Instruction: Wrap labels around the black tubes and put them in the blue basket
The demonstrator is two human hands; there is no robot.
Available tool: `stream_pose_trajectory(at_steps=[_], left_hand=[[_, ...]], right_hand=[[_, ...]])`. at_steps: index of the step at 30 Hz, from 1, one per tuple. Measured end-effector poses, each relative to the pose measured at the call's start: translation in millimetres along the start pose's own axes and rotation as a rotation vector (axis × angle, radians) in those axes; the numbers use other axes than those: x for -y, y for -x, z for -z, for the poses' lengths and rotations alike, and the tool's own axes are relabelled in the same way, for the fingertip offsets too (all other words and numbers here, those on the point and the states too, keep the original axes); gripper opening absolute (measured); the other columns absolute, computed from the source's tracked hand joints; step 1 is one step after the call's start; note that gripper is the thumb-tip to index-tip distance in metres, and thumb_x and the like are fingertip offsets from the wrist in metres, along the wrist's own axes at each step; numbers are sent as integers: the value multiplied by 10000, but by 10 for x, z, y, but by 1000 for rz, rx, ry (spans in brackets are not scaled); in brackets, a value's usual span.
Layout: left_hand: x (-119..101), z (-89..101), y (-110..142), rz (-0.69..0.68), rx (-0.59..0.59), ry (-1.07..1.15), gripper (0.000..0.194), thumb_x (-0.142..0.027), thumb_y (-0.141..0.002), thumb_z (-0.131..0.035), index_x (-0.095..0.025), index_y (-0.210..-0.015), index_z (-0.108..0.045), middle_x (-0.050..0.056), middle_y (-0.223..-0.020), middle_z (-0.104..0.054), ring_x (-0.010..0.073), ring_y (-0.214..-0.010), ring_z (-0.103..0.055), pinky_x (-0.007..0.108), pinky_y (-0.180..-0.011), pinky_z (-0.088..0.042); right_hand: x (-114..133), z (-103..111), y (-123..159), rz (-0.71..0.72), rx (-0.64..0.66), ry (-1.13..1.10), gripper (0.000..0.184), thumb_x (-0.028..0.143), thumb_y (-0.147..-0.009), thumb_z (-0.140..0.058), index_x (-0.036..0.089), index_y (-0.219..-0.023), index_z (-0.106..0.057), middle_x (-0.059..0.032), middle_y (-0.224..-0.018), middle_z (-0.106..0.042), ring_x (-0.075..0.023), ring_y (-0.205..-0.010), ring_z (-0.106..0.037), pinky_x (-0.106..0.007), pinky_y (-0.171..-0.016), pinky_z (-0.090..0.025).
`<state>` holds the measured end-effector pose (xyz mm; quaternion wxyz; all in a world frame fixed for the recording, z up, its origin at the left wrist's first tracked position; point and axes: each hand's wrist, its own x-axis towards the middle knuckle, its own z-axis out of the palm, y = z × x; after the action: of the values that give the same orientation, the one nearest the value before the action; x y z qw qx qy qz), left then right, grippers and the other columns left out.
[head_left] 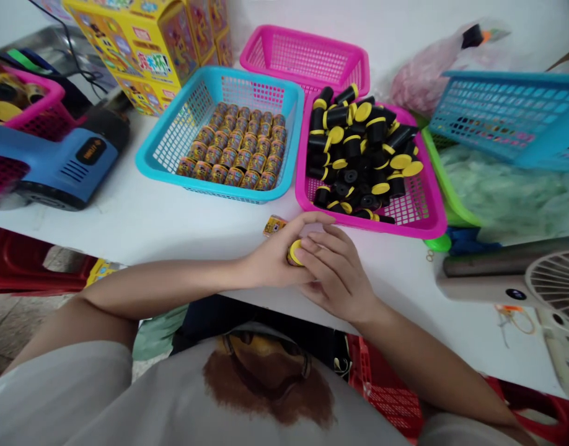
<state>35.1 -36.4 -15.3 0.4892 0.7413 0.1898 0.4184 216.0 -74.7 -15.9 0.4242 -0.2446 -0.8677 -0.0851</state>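
Note:
My left hand [270, 261] and my right hand [335, 272] meet above the white table [126, 217], both closed around a small yellow-capped black cylinder [294, 253]. Most of the cylinder is hidden by my fingers. A labelled yellow capsule [275, 226] lies just beyond my left hand. Farther back, a magenta basket [433, 210] holds a loose heap of black cylinders with yellow caps [359, 148]. To its left, a turquoise basket [173, 142] holds upright rows of labelled capsules [238, 145].
A blue heat gun [56, 158] lies at the left by a pink basket [43, 102]. Yellow printed boxes [145, 43] stand behind it. A tilted blue basket [512, 118] sits on a green basket [452, 186] at the right. A fan [535, 279] stands at the right edge.

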Motion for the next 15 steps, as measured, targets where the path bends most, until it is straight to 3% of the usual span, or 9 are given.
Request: stream_pose_trajectory(at_steps=[5,8,12,15], left_hand=[[-7,-55,34,105,-128,-36,673,-211,-798,-692,-302,-1402,-407,73,-1487,-548,253,-1267,-632,396,-1077,-587],[-1,1,0,95,-36,-2,748,-249,-762,-758,-314,-1414,-397,70,-1485,-554,270,-1311,-621,400,-1101,-586],[-17,101,-56,23,201,127,768,-255,-747,-795,-305,-1415,-421,71,-1385,-616,276,-1295,-649,390,-1035,-624],[-7,143,-88,62,212,133,800,-252,-763,-795,-313,-1446,-382,49,-1203,-667,238,-1095,-719,360,-894,-645]], right_hand=[[-29,-33,54,6,45,99,404,186,-951,-679,295,-1338,-648,-38,-1249,-729,-219,-1276,-655,-551,-1275,-471],[-66,-14,61,7,35,-1,454,212,-968,-647,345,-1400,-602,-15,-1316,-720,-234,-1271,-669,-588,-1225,-515],[-86,35,30,70,8,-28,386,233,-986,-586,335,-1355,-634,2,-1292,-731,-222,-1204,-700,-497,-1140,-604],[-99,33,45,44,-16,23,352,296,-971,-635,370,-1315,-658,8,-1214,-755,-246,-1128,-711,-504,-1102,-618]])
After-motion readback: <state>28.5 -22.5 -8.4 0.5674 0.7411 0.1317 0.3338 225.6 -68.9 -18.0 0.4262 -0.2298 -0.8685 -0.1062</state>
